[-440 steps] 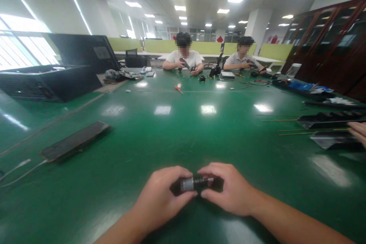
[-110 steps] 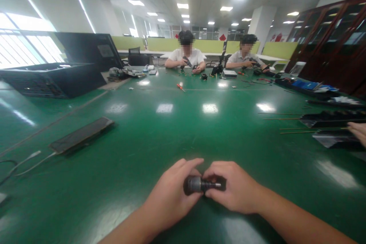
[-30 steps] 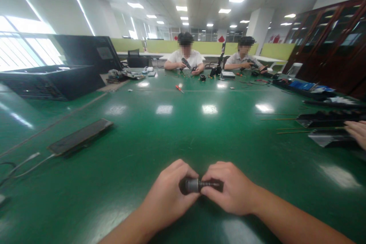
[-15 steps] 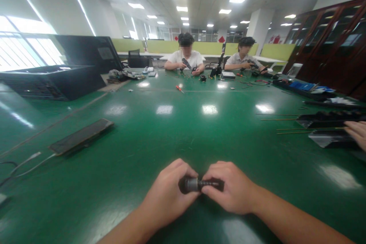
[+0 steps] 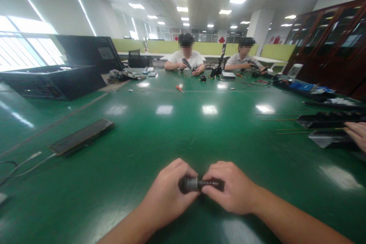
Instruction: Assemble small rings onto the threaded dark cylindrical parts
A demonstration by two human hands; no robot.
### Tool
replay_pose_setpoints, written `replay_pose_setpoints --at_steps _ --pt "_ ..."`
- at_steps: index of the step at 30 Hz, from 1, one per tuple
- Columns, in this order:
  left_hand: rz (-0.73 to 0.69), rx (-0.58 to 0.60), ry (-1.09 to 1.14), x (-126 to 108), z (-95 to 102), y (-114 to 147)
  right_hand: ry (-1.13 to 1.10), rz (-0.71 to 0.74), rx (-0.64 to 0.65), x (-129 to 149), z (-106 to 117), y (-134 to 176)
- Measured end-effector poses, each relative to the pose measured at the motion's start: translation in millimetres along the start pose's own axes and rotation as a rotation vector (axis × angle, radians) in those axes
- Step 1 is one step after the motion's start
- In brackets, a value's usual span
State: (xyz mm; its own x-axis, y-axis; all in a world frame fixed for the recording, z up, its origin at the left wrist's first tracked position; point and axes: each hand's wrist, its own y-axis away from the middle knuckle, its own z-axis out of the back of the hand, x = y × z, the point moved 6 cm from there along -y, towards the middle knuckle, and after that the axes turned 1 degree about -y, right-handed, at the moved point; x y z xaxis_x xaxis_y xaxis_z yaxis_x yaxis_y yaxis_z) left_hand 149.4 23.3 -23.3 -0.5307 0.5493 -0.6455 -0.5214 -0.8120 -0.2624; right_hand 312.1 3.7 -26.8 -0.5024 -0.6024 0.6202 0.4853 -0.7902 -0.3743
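Close to the near side of the green table, both hands hold a small motor-like cylinder (image 5: 191,184) lengthwise, left to right. It has a grey metal body with a dark end, and a thin dark ridged shaft (image 5: 208,183) comes out of its right side. My left hand (image 5: 173,185) is closed around the body, thumb below and fingers above. My right hand (image 5: 231,187) pinches the ridged shaft between thumb and fingers. A black piece shows inside the right hand's grip, but I cannot tell whether it belongs to the shaft. The fingers hide part of the object.
A dark flat phone-like slab (image 5: 82,136) with a white cable lies at left. Black metal channels (image 5: 328,137) with thin rods lie at right, near another person's hand (image 5: 357,133). A red screwdriver (image 5: 180,89) lies further off. Two people sit opposite; an open black case (image 5: 51,84) stands far left.
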Motion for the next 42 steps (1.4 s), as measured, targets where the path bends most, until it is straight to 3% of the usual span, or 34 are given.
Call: replay_pose_setpoints --at_steps 42 --pt "-0.009 -0.007 0.002 -0.5 2.4 -0.4 0.000 -0.009 -0.001 -1.7 1.2 -0.4"
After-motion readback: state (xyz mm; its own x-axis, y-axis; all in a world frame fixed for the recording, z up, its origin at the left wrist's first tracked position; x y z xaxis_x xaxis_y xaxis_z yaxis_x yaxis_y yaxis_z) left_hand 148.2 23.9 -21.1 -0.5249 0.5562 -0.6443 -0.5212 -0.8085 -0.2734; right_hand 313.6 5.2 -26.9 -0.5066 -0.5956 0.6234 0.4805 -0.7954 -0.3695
